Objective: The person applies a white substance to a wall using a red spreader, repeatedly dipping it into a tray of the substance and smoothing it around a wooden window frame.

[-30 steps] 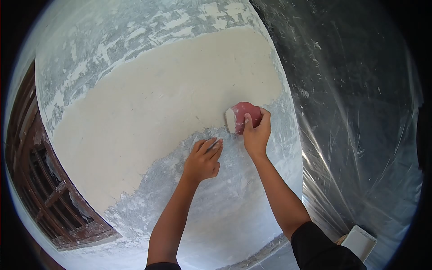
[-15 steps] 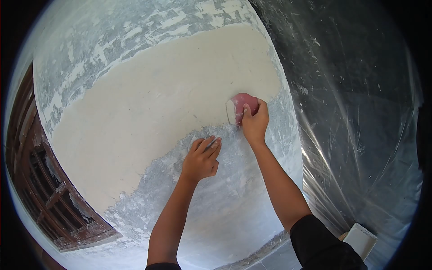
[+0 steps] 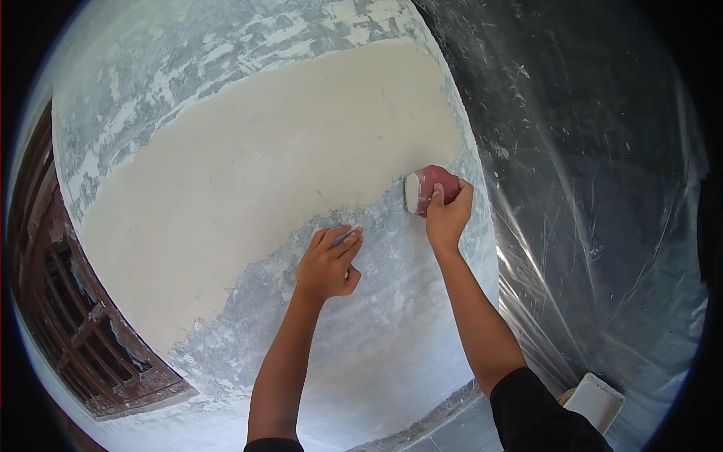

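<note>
My right hand (image 3: pixel 449 214) grips a dark red putty scraper (image 3: pixel 439 183) with its thumb on the near face. A thick band of off-white putty (image 3: pixel 413 193) sits along the scraper's left edge. That edge is at the wall, by the lower right border of a broad cream putty coat (image 3: pixel 248 166). Lower and to the left, my left hand (image 3: pixel 327 264) is at the grey wall surface (image 3: pixel 361 301) with fingers stretched out and slightly apart. I see nothing held in it.
A brown wooden window frame with bars (image 3: pixel 90 331) borders the wall on the left. Clear plastic sheeting (image 3: pixel 580 188) hangs along the right. A white tray or container (image 3: pixel 596 401) stands low at the right, near the floor.
The scraper in my right hand has moved right and slightly down, near the wall's right edge. My left hand has shifted slightly left in view.
</note>
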Action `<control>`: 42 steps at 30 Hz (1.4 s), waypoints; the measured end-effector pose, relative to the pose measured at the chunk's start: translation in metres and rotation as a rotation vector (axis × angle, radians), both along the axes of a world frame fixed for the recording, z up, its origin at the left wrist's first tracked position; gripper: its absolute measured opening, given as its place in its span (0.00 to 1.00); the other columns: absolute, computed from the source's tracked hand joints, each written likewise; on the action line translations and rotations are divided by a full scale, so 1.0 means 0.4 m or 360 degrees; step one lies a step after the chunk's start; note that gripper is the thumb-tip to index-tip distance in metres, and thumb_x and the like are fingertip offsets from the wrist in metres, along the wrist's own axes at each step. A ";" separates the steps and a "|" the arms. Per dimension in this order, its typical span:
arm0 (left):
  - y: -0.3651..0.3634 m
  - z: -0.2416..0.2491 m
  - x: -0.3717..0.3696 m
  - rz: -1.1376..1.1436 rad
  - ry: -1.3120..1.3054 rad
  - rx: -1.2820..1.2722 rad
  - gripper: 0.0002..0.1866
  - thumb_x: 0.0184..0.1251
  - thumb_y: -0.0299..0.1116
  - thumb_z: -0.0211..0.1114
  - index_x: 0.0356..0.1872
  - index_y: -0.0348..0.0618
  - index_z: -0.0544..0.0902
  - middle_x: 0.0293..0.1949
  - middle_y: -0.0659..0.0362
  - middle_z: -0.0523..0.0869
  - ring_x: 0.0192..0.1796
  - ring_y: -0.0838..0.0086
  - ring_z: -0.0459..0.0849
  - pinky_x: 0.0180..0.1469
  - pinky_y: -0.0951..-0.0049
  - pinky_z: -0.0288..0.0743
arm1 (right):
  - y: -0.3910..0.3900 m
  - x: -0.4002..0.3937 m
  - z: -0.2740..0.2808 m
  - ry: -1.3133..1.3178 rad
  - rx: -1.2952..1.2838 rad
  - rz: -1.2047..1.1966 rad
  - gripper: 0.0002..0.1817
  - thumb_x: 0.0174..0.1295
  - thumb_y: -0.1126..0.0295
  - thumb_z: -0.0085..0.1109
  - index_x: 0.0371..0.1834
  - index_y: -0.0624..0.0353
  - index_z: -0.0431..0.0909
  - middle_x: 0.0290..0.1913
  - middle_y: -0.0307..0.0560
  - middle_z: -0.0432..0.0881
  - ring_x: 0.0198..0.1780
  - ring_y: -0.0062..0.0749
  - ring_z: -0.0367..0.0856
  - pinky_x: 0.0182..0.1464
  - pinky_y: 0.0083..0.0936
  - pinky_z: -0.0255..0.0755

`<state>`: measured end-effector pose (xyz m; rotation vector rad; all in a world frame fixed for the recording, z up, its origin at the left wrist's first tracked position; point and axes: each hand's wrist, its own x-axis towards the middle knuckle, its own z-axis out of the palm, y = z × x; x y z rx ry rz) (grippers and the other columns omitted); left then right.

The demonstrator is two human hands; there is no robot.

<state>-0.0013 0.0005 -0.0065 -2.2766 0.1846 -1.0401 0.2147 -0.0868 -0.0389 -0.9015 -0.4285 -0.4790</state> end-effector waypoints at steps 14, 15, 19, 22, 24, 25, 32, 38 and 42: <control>-0.131 -0.256 0.186 -0.0323 -0.0453 -0.0566 0.09 0.41 0.21 0.62 0.28 0.41 0.84 0.35 0.59 0.88 0.46 0.64 0.83 0.47 0.63 0.73 | -0.155 0.060 -0.168 0.0058 -0.0271 0.0224 0.10 0.68 0.77 0.55 0.51 0.66 0.74 0.42 0.55 0.85 0.43 0.41 0.85 0.50 0.33 0.76; -0.153 -0.273 0.204 -0.0339 -0.0469 -0.0574 0.06 0.41 0.21 0.63 0.24 0.41 0.82 0.31 0.60 0.87 0.41 0.65 0.83 0.44 0.65 0.74 | -0.172 0.068 -0.183 0.0066 -0.0293 0.0219 0.10 0.68 0.77 0.55 0.51 0.66 0.74 0.42 0.55 0.85 0.43 0.41 0.85 0.50 0.33 0.76; -0.212 -0.377 0.276 -0.0336 -0.0433 -0.0765 0.07 0.42 0.20 0.62 0.24 0.43 0.83 0.29 0.61 0.87 0.38 0.65 0.83 0.41 0.67 0.75 | -0.251 0.109 -0.253 0.0117 -0.0398 0.0199 0.09 0.68 0.77 0.55 0.50 0.66 0.75 0.42 0.54 0.85 0.42 0.37 0.85 0.49 0.32 0.76; -0.261 -0.441 0.323 -0.0355 -0.0410 -0.0849 0.04 0.42 0.22 0.63 0.21 0.43 0.81 0.26 0.61 0.86 0.35 0.67 0.82 0.38 0.69 0.74 | -0.305 0.143 -0.311 0.0194 -0.0432 0.0153 0.09 0.68 0.77 0.56 0.49 0.66 0.75 0.42 0.53 0.85 0.42 0.36 0.85 0.48 0.32 0.76; -0.295 -0.485 0.342 -0.0345 -0.0282 -0.0998 0.06 0.43 0.22 0.63 0.25 0.44 0.83 0.28 0.60 0.87 0.35 0.64 0.83 0.38 0.67 0.76 | -0.340 0.157 -0.351 0.0252 -0.0442 0.0112 0.09 0.68 0.77 0.56 0.50 0.66 0.75 0.42 0.54 0.85 0.42 0.36 0.85 0.48 0.32 0.76; -0.309 -0.503 0.349 -0.0370 -0.0259 -0.1021 0.06 0.43 0.22 0.63 0.25 0.44 0.83 0.28 0.60 0.87 0.35 0.64 0.83 0.38 0.67 0.76 | -0.357 0.164 -0.370 0.0267 -0.0480 0.0079 0.09 0.67 0.77 0.56 0.49 0.66 0.75 0.42 0.54 0.85 0.42 0.37 0.85 0.48 0.32 0.76; -0.407 -0.613 0.399 -0.0467 -0.0009 -0.1258 0.07 0.46 0.24 0.64 0.29 0.45 0.85 0.31 0.60 0.89 0.35 0.63 0.85 0.40 0.65 0.80 | -0.503 0.152 -0.469 0.0414 -0.0617 -0.0207 0.10 0.66 0.78 0.57 0.49 0.65 0.76 0.40 0.55 0.85 0.41 0.39 0.85 0.47 0.32 0.76; -0.535 -0.771 0.434 -0.0576 0.0251 -0.1528 0.12 0.49 0.26 0.65 0.37 0.43 0.85 0.32 0.59 0.89 0.36 0.63 0.86 0.41 0.64 0.81 | -0.666 0.124 -0.618 0.0521 -0.0732 -0.0447 0.09 0.65 0.78 0.58 0.48 0.64 0.76 0.40 0.55 0.86 0.40 0.39 0.86 0.47 0.31 0.76; -0.655 -0.870 0.446 -0.0702 0.0389 -0.1617 0.11 0.49 0.25 0.64 0.36 0.43 0.85 0.30 0.56 0.88 0.36 0.60 0.85 0.40 0.62 0.80 | -0.803 0.092 -0.703 0.0690 -0.0800 -0.0596 0.09 0.65 0.78 0.58 0.47 0.64 0.76 0.39 0.55 0.86 0.41 0.38 0.86 0.47 0.30 0.76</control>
